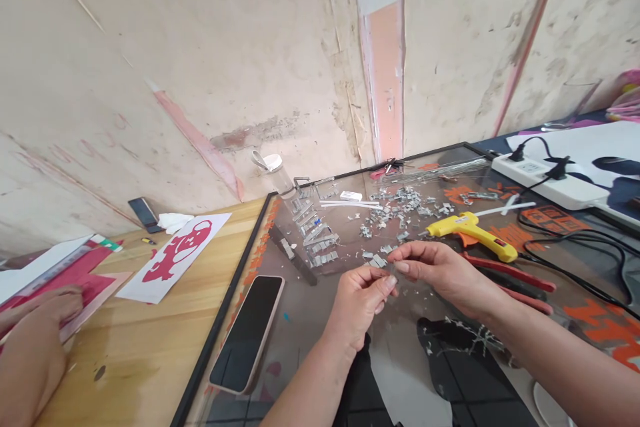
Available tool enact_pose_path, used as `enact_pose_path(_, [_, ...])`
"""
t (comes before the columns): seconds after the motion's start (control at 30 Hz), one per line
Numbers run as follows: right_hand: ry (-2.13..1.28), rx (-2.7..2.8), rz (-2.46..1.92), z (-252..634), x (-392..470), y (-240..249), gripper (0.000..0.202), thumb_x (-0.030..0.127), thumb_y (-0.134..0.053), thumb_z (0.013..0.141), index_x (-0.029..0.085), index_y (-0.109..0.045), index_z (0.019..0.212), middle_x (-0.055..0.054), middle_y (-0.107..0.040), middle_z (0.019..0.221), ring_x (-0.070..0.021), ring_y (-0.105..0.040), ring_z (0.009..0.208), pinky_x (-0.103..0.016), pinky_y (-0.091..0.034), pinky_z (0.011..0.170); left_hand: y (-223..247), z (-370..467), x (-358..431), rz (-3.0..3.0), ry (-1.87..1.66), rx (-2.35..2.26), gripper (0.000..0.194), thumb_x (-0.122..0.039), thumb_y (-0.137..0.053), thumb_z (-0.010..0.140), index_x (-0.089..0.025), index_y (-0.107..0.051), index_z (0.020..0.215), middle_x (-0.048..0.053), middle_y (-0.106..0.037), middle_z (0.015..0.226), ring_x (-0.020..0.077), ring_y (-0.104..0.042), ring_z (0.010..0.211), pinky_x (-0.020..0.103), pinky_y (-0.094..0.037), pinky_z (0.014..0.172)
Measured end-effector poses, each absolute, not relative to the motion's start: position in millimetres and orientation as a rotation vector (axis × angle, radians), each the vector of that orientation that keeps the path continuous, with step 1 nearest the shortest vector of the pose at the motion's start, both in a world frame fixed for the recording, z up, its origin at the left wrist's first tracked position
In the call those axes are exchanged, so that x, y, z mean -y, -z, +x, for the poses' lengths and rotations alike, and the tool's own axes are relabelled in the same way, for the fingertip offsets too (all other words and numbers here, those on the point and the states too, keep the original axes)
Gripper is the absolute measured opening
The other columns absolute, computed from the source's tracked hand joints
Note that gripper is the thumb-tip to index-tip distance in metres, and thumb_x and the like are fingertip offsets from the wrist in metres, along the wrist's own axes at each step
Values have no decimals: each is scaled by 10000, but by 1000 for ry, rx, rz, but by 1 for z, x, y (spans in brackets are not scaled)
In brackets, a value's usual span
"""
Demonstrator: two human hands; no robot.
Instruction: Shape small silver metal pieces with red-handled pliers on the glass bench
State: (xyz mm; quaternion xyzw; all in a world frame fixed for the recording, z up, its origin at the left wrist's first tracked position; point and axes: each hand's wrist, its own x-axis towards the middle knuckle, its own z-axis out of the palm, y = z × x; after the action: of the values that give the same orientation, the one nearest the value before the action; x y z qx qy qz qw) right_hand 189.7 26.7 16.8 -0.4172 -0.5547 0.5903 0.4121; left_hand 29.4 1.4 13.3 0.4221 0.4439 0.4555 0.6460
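Observation:
Near the middle of the glass-topped table [310, 307], my left hand [363, 297] is closed in a pinch on something too small to make out. Close beside it on the right, my right hand [435, 273] also pinches with thumb and forefinger, its fingertips almost meeting the left ones. What lies between the fingertips is too small to name. Small grey metal pieces [400, 203] are scattered just beyond the hands. A yellow glue gun [473, 233] lies behind my right hand, and red-handled pliers [510, 273] lie partly behind its wrist.
A phone [247, 333] lies left of my hands. Farther back are a bottle [277, 173], white sticks [350, 204] and bent metal strips [320, 240]. A power strip [550, 180] with black cables is at right. Another person's hands [45, 310] rest on red paper at far left.

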Motion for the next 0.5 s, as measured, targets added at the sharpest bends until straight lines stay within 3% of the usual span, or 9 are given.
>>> enact_pose_path(0.27, [-1491,1446,-1018,189,-28,-18,292,442,-669,677,159,-610,720,29,-570,619,-76,-446,557,-223,-369,549,-11,27,-4,940,-1103,-1041,220,-319,-728,652,-117,-645,681,17,-566,581,41,-340,456,211,-198,446])
enact_pose_path(0.5, [-1362,1601,-1088,189,-26,-20,289,451,-627,707,166,-596,672,27,-576,617,-87,-450,558,-221,-348,531,-11,26,-4,909,-1157,-1069,251,-347,-734,645,-112,-663,697,22,-577,587,40,-354,446,210,-214,436])
